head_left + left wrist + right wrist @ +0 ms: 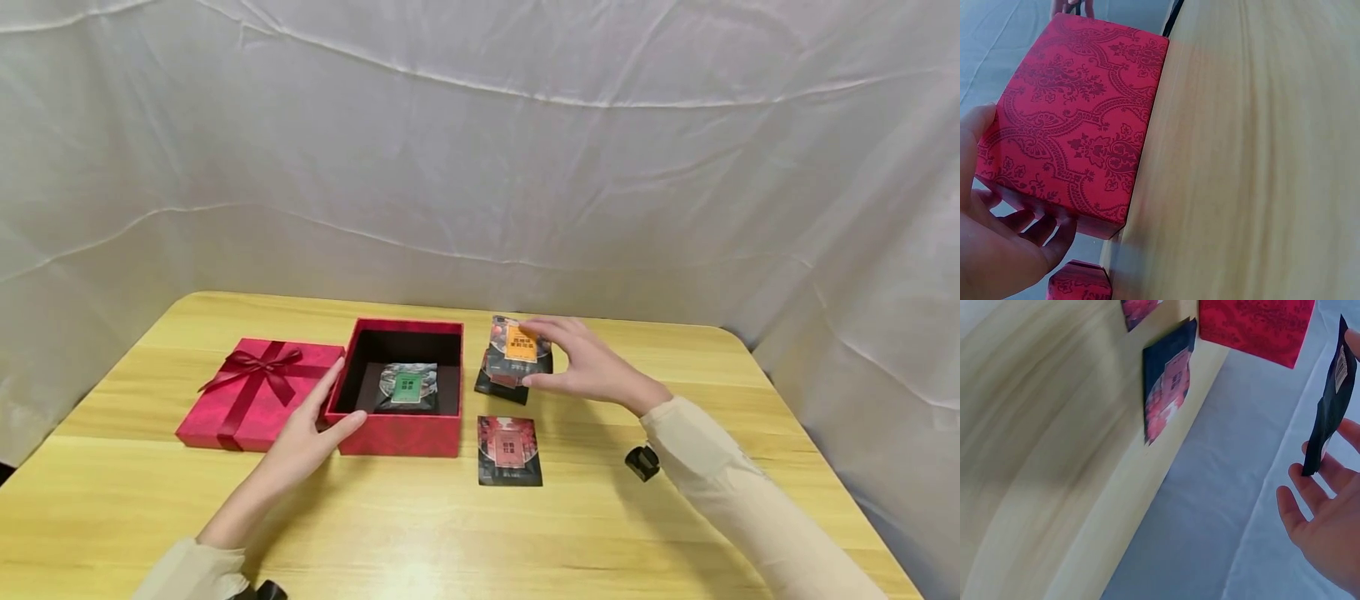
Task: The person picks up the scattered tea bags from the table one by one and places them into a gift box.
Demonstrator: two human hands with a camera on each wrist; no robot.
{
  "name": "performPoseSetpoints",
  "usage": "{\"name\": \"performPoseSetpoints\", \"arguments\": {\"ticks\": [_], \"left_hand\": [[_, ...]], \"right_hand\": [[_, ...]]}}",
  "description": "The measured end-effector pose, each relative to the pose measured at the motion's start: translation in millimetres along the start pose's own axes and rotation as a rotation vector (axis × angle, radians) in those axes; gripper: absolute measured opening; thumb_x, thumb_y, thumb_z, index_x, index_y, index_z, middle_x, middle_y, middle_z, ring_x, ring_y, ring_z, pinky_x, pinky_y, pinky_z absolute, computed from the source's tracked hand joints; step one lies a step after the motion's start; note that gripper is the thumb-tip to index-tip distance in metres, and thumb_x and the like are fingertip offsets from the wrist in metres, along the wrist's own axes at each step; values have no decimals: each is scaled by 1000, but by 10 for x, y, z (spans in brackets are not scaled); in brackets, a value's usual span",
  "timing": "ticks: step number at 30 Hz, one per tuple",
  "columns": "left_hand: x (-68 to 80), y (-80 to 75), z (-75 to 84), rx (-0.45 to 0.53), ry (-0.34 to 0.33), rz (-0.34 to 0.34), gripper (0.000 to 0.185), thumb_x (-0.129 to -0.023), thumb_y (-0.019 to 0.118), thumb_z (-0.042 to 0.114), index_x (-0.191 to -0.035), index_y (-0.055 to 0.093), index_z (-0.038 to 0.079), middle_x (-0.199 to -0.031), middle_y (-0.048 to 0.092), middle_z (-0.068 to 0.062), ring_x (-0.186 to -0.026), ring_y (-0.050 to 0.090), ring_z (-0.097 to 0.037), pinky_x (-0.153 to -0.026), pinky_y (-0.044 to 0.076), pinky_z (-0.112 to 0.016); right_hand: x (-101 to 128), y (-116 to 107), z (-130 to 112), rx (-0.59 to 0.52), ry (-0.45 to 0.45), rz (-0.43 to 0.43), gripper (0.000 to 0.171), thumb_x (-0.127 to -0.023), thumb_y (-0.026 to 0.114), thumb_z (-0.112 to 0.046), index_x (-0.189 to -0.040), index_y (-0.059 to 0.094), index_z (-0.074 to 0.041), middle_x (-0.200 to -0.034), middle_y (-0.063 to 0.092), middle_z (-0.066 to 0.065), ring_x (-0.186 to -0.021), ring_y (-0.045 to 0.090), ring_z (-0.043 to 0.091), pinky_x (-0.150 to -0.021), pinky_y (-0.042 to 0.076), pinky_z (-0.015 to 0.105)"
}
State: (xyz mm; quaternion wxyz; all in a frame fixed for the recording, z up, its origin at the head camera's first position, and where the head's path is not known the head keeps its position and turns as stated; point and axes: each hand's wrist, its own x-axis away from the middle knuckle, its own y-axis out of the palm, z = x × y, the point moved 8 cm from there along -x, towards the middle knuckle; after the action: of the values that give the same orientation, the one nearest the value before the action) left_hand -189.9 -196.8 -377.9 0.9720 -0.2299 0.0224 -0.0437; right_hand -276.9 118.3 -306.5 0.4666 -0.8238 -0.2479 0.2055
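My left hand (307,433) holds the near left corner of an uncovered red gift box (401,437), thumb at the front rim and fingers bent against the left side. Inside lies a dark sachet with a green label (408,387). To the right, my right hand (577,362) pinches an orange-labelled sachet (517,346) between thumb and fingers. The right wrist view shows this raised sachet (1332,394) edge-on, away from the table. Below it in the head view is a red-labelled sachet (501,385), partly hidden. Another red-labelled sachet (510,450) lies flat nearer me.
The red box lid (258,400), tied with a dark red ribbon bow, lies left of the box. Everything rests on a light wooden table (420,533). Behind the far edge hangs a pale cloth (480,183). Black wrist gear (642,462) shows beside the right sleeve.
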Motion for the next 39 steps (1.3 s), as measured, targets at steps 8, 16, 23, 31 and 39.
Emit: {"name": "performPoseSetpoints", "arguments": {"ticks": [8,16,23,31,39], "left_hand": [[1,-5,5,8,-2,1,81,-95,62,35,-157,11,30,-157,21,-15,-139,23,-41,-103,28,-66],[-12,25,-19,-2,11,-1,81,-95,62,35,-157,11,27,-156,22,-17,-138,24,-42,-102,29,-65],[4,16,-5,15,18,7,80,-95,62,33,-157,11,26,-155,26,-19,-136,29,-41,-103,29,-64],[-13,26,8,8,17,0,80,-95,62,34,-157,11,27,-156,23,-18,-138,25,-42,-103,27,-65],[-24,0,38,-10,14,-2,81,-95,61,36,-157,10,28,-157,20,-16,-139,21,-43,-102,26,-67]], "right_hand": [[-110,-35,-171,-21,-25,-21,78,-81,76,-41,-147,44,-15,-148,38,10,-128,34,27,-100,36,58],[-201,-34,-295,-8,-27,-72,79,-81,74,-47,-148,41,-20,-149,37,6,-131,31,24,-101,36,56],[-280,16,-405,-48,-33,-82,76,-83,72,-45,-149,40,-23,-150,35,3,-130,31,21,-100,37,54],[-373,102,-512,-11,-35,-76,74,-84,70,-45,-148,42,-21,-150,37,4,-131,32,22,-101,37,52],[-472,157,-642,37,-75,-107,74,-86,67,-49,-148,41,-20,-149,38,5,-129,33,22,-101,38,49]]}}
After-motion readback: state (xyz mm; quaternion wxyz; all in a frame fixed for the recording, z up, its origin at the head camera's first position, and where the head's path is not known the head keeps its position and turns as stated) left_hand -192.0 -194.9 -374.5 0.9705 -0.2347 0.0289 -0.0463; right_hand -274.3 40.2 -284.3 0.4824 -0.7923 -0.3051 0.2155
